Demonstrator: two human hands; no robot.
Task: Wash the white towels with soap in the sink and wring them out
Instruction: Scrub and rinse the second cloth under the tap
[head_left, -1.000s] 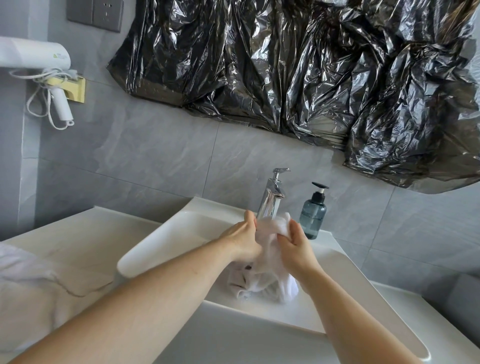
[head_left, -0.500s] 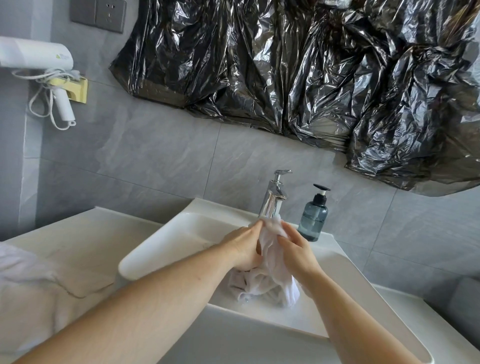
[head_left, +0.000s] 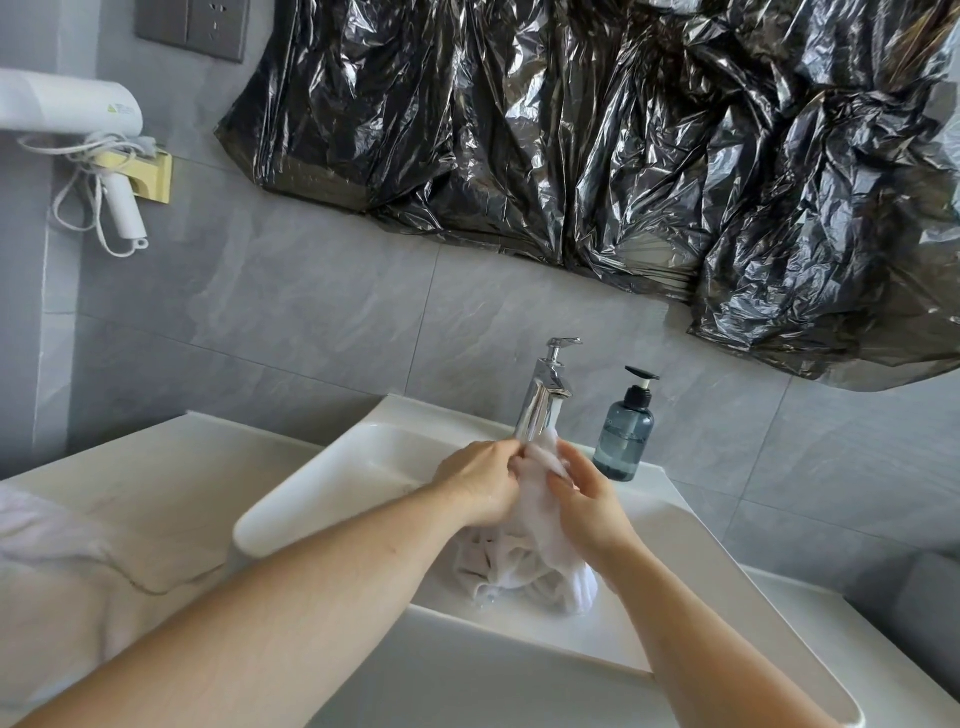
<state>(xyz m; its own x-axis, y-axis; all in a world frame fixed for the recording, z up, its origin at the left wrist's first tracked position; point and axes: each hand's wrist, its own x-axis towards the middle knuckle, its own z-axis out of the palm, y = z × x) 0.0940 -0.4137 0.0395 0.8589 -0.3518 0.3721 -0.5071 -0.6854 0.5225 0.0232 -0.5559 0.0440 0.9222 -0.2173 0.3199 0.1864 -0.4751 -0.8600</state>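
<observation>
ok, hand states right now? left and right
Left hand: gripping the white towel.
Right hand: gripping the same towel.

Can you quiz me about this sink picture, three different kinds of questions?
1. True or false: the soap bottle lies on its side in the sink.
2. What do the left hand and right hand grip? A) hair dryer B) towel C) tap
3. Fill in: the plastic sheet on the wall is ____ in colour.

Key: 1. False, it stands upright on the rim, right of the tap. 2. B, the white towel. 3. Black.
</observation>
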